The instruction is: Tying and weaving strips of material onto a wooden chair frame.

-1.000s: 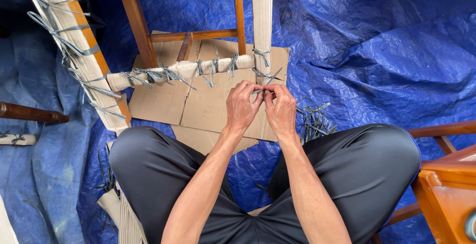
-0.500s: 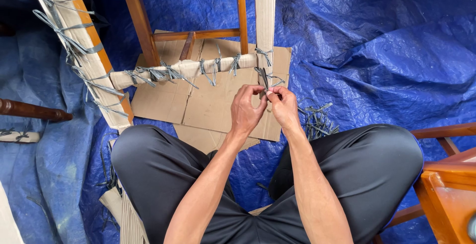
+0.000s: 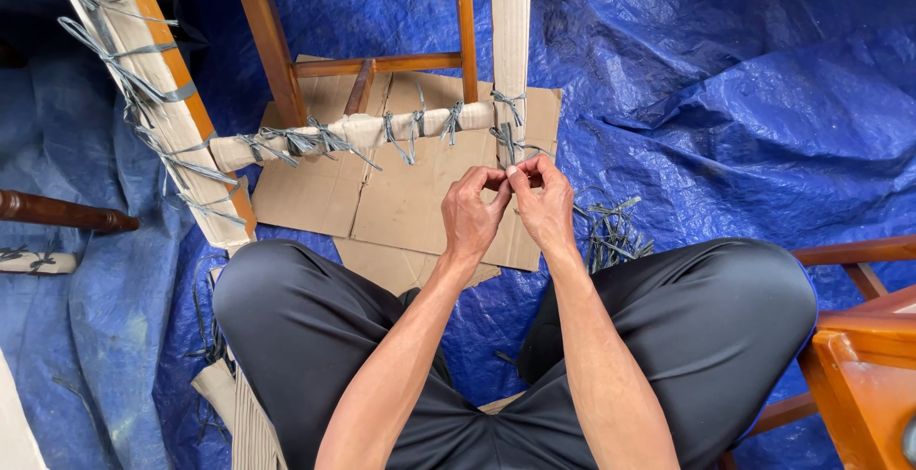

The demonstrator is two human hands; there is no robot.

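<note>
— Hands first: where did you see them?

— I saw the left hand (image 3: 469,214) and right hand (image 3: 546,205) close together over the cardboard (image 3: 405,208), fingertips meeting just below the upright padded rail (image 3: 510,41).

— Were they gripping anything?

— Both were pinched nearly shut, thumb against forefinger, on a grey strap (image 3: 507,146) that hung from the upright rail where the cross rail (image 3: 363,132) met it. How much strap lay inside the fingers I could not tell.

— And around them?

— The cross rail ran leftward to another padded rail (image 3: 143,79), both tied round with more grey straps. Brown frame bars (image 3: 377,64) stood behind the cardboard. A loose bundle of strips (image 3: 611,231) lay on the blue tarp (image 3: 744,98) just right of the right hand. The person sat cross-legged in black trousers (image 3: 315,327), knees either side of the forearms. A wooden chair (image 3: 863,365) showed at the right edge.
</note>
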